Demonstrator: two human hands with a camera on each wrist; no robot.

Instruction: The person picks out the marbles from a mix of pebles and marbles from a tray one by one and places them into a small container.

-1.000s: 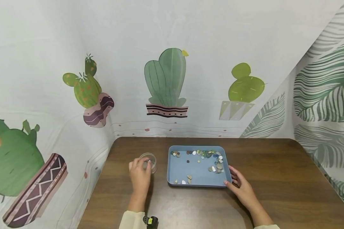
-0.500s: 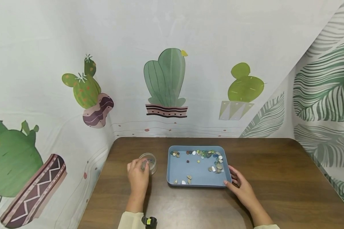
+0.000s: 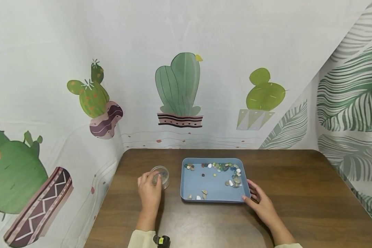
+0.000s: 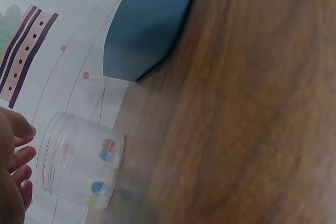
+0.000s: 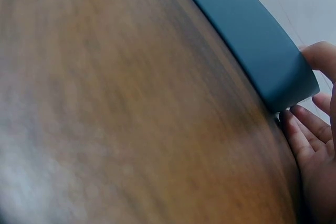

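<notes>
At the table's left, my left hand (image 3: 149,193) hovers with its fingertips at the mouth of a clear round jar (image 3: 166,179). In the left wrist view the fingers are loosely bent beside the jar's rim, with nothing seen between them. Several coloured marbles (image 4: 106,155) lie at the bottom of the jar. My right hand (image 3: 261,206) grips the near right corner of a shallow blue tray (image 3: 212,189), thumb on the rim and fingers against the side. Small pebbles and coloured glass pieces (image 3: 225,167) line the tray's far and right sides.
More pebbles (image 3: 204,192) lie by the tray's near left side, and a dark and a yellow piece (image 3: 215,175) sit mid-tray. The brown wooden table (image 3: 300,193) reaches back to a cactus-print cloth (image 3: 217,103). A black wrist camera (image 3: 163,241) sits at my left sleeve.
My left hand has shifted slightly left, its thumb drawing back from over the jar's middle. My right hand and the tray have stayed in place.
</notes>
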